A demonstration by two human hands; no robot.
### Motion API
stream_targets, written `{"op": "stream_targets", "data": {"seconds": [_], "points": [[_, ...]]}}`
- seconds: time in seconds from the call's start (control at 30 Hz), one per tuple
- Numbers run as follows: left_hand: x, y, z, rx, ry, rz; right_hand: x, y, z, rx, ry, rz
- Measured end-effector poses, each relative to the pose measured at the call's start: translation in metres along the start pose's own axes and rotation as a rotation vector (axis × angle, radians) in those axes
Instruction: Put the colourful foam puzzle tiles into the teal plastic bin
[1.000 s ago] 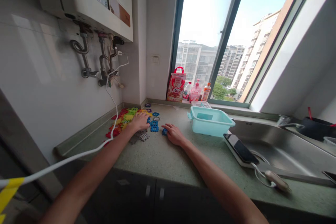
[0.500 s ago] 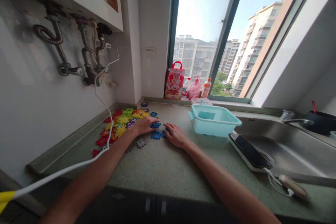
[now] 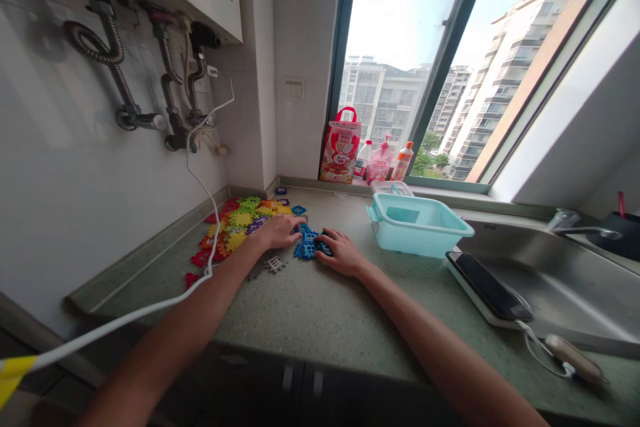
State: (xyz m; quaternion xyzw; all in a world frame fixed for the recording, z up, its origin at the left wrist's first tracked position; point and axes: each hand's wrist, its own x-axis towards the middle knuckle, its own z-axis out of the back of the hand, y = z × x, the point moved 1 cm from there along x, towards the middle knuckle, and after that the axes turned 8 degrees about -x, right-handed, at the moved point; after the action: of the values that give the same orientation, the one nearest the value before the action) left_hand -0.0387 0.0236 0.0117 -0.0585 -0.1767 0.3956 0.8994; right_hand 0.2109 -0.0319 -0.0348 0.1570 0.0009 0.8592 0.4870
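Flat blue gear-shaped pieces [image 3: 306, 248] lie on the counter between my hands. My left hand [image 3: 283, 230] is at their left side, its fingers apart with the tips touching the upper blue piece. On their right, my right hand [image 3: 341, 252] has its spread fingers resting over a dark blue piece [image 3: 324, 245]. Left of my left hand is a spread of yellow [image 3: 241, 219], red, orange, green and purple gear pieces. Grey pieces [image 3: 276, 263] lie just below my left wrist. Another blue piece [image 3: 299, 209] sits behind my left hand.
A light-blue plastic tub [image 3: 420, 230] stands right of my hands, by the sink [image 3: 540, 273]. A phone [image 3: 490, 287] lies at the sink's edge, with a cable to a power bank [image 3: 575, 359]. A white cable [image 3: 145, 310] crosses over the left pieces. Bottles [image 3: 380, 161] stand at the window.
The blue pieces between my hands now lie closer together, and my left hand has lowered beside them. My right hand has stayed over the right-hand piece. The view has shifted slightly.
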Motion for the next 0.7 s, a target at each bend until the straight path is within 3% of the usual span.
{"op": "stream_targets", "data": {"seconds": [0.17,0.27,0.33,0.4,0.5,0.63,0.7], "points": [[-0.002,-0.012,-0.006,-0.069,0.061,-0.125,0.0,-0.001,0.002,-0.01,-0.074,-0.087],[0.001,-0.012,-0.006,-0.09,0.04,-0.162,0.001,0.0,0.002,-0.024,-0.024,-0.107],[0.01,-0.002,0.001,-0.047,-0.043,-0.042,0.002,0.001,0.002,-0.033,0.019,-0.11],[0.022,0.016,0.012,0.016,-0.094,0.195,0.002,0.002,0.002,-0.037,0.037,-0.111],[0.038,0.051,0.033,0.092,-0.083,0.504,0.003,0.002,0.002,-0.03,0.035,-0.117],[0.041,0.094,0.055,0.127,-0.078,0.715,0.003,0.0,0.001,-0.019,0.01,-0.134],[0.036,0.109,0.06,0.126,-0.082,0.721,0.004,-0.001,0.0,-0.013,0.007,-0.137]]}}
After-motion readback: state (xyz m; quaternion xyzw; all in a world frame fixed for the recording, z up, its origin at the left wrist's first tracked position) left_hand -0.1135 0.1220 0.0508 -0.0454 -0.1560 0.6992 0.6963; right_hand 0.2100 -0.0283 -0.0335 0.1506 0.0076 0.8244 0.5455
